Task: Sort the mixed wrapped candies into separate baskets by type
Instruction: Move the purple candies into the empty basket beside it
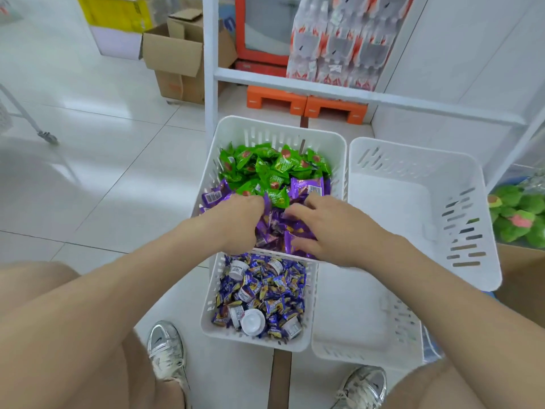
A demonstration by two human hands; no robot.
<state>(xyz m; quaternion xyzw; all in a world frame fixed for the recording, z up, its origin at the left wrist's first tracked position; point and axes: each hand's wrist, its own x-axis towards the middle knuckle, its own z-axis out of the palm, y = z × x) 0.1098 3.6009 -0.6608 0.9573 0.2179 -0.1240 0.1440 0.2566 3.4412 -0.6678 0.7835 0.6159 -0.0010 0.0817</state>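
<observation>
Green candies [274, 165] and purple candies [280, 225] share one basket [236, 134].

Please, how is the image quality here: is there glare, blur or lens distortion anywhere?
Head view: soft, even light with faint shadows; pale glare on the floor tiles at left; the shelf frame bows from wide-angle distortion; the bottle packs behind look smeared; the right hand is slightly blurred at the fingertips; the green candies are fairly sharp.

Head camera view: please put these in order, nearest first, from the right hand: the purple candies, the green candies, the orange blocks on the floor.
From the right hand:
1. Purple candies: under the fingers, in the basket's near part.
2. Green candies: just beyond, in the same basket's far part.
3. Orange blocks: farthest, on the floor behind the basket, under the shelf.
</observation>
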